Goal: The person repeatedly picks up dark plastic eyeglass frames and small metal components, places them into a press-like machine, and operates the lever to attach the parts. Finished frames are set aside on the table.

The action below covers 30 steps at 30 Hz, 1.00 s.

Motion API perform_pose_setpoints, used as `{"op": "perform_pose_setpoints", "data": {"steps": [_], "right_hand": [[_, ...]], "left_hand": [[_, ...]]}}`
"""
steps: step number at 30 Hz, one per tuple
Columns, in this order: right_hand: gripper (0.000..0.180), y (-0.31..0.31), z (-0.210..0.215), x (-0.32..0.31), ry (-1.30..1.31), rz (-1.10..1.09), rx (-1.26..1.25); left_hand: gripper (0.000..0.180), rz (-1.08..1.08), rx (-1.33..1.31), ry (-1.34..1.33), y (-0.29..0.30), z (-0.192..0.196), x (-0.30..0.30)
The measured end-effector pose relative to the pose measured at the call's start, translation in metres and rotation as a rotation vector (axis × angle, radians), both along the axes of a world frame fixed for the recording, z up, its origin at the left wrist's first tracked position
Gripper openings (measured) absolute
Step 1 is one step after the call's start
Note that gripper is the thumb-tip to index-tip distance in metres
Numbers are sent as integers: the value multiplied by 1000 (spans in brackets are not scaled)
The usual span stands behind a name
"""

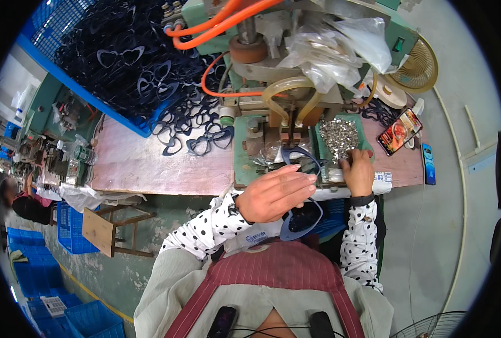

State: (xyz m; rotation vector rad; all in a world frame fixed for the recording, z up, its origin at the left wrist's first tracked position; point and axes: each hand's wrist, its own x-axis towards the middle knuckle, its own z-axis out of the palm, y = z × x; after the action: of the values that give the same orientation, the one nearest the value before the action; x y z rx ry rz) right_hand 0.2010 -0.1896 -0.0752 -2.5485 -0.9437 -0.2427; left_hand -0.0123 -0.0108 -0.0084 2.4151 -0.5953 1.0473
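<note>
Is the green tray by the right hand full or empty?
Largely full: small shiny metal parts lie heaped across most of the green tray.

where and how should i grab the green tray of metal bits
Probably the right rim of the tray, from the right: table shows between it and the phone, while the machine crowds its left. Keep it level: it's open and holds loose metal bits.

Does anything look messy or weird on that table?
A little: some dark glasses frames lie loose on the pinkish table, outside the blue crate heaped with more. Also, a lit phone sits near the tray of shiny metal bits, odd among work parts.
</note>
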Motion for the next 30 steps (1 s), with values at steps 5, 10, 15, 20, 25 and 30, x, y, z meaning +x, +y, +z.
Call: {"op": "perform_pose_setpoints", "data": {"steps": [5,10,15,20,25,30], "right_hand": [[12,16,-18,21,176,30,431],[11,10,-15,16,178,31,556],[10,18,-22,14,248,-59,632],[12,17,-23,13,225,-76,629],[9,17,-24,14,310,-124,682],[9,22,-6,9,34,-29,520]], "left_hand": [[44,58,51,-20,-4,7,-11],[19,609,53,-45,61,-43,-36],[30,1240,81,239,161,-120,-25],[18,1194,31,450,177,-136,-27],[16,1095,126,390,179,-123,-45],[19,1164,-498,63,133,-67,-47]]}}
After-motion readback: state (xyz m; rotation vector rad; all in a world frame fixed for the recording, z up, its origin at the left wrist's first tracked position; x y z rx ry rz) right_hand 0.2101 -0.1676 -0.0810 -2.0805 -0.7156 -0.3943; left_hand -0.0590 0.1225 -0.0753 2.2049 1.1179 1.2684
